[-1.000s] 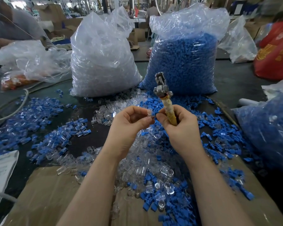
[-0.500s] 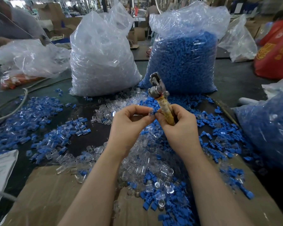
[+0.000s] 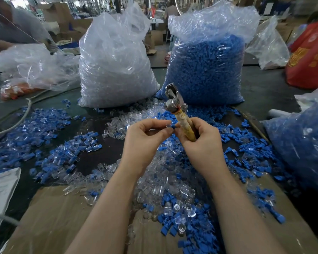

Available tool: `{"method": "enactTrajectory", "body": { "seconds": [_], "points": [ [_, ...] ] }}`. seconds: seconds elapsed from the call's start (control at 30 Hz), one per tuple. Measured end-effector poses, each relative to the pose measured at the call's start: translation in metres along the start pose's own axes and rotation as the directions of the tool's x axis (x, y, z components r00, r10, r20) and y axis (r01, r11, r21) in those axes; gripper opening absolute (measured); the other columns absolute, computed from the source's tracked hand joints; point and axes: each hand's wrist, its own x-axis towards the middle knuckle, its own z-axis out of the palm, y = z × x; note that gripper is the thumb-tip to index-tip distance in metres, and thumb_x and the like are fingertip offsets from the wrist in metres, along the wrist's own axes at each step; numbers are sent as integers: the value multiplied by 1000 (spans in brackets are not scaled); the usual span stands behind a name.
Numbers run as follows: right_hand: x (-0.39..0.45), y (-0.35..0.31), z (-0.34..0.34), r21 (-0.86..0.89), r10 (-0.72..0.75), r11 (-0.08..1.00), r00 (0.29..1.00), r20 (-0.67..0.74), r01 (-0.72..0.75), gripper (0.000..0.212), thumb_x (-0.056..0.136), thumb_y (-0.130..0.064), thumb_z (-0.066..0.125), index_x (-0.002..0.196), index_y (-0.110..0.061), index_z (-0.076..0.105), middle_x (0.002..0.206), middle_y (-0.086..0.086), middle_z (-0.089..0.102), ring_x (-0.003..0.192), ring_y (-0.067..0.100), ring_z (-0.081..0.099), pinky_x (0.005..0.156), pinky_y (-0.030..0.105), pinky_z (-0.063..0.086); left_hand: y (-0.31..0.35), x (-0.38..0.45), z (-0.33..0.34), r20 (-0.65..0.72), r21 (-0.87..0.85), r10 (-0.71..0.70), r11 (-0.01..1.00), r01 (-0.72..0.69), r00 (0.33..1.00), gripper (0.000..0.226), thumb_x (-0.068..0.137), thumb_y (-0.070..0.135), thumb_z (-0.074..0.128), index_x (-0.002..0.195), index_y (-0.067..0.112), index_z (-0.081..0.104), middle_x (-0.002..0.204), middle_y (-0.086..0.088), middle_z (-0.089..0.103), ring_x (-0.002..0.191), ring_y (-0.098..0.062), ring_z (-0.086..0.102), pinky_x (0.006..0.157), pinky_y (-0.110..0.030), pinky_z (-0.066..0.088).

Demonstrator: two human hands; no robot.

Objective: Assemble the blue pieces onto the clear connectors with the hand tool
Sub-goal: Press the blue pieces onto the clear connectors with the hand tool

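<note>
My right hand (image 3: 202, 143) grips the hand tool (image 3: 178, 114) by its yellow-wrapped handle, the metal head pointing up and away. My left hand (image 3: 145, 138) pinches a small blue piece (image 3: 173, 126) at its fingertips, right against my right thumb and the tool's handle. Whether a clear connector sits on the piece is hidden by the fingers. Loose clear connectors (image 3: 163, 178) and loose blue pieces (image 3: 246, 153) lie heaped on the table under both hands. Assembled blue-and-clear parts (image 3: 44, 129) are spread at the left.
Two tall plastic sacks stand behind: clear connectors (image 3: 116, 70) and blue pieces (image 3: 207, 70). Another blue-filled bag (image 3: 305, 143) lies at the right, a red bag (image 3: 310, 57) beyond it. Cardboard (image 3: 62, 217) covers the near table. A white cable (image 3: 17, 114) runs at left.
The tool's head has tilted further left and away. A blue piece now shows between my left fingertips and right thumb, where only the fingertips met before.
</note>
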Motion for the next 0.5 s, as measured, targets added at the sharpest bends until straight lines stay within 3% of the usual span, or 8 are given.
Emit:
{"method": "enactTrajectory", "body": {
  "seconds": [0.17, 0.23, 0.3, 0.4, 0.5],
  "points": [
    [0, -2, -1, 61, 41, 997, 998, 43, -44, 2, 90, -20, 69, 90, -19, 69, 64, -6, 59, 54, 5, 49, 51, 22, 43, -3, 1, 0, -21, -38, -19, 999, 18, 1000, 18, 82, 1, 74, 91, 17, 75, 87, -3, 76, 85, -17, 72, 77, -25, 57],
    [1, -3, -4, 107, 77, 991, 994, 73, -84, 3, 91, -19, 68, 89, -22, 69, 73, 2, 67, 65, 19, 62, 60, 32, 54, -3, 1, 0, -36, -87, -35, 996, 32, 999, 18, 82, 1, 74, 93, 15, 73, 88, -3, 75, 86, -18, 71, 79, -28, 58],
    [3, -2, -9, 115, 114, 985, 987, 109, -127, 7, 91, -18, 67, 89, -24, 68, 81, 7, 69, 80, 29, 66, 75, 40, 56, -4, 2, -1, -56, -148, -52, 988, 43, 997, 21, 82, -1, 73, 98, 12, 69, 88, -2, 73, 88, -21, 70, 84, -32, 59],
    [3, 0, -17, 60, 170, 982, 972, 164, -182, 8, 89, -18, 69, 89, -25, 66, 82, 8, 66, 76, 26, 63, 75, 41, 56, -4, 4, -3, -71, -197, -60, 979, 45, 996, 28, 82, -2, 73, 105, 10, 63, 91, -5, 73, 93, -24, 70, 86, -34, 58],
    [4, 2, -22, -19, 216, 976, 949, 230, -217, 7, 88, -17, 69, 93, -19, 64, 90, 16, 65, 85, 36, 61, 79, 49, 53, -4, 5, -7, -72, -211, -39, 977, 23, 997, 27, 84, -4, 70, 105, 11, 60, 90, -3, 73, 92, -22, 71, 85, -31, 58]
  ]
}}
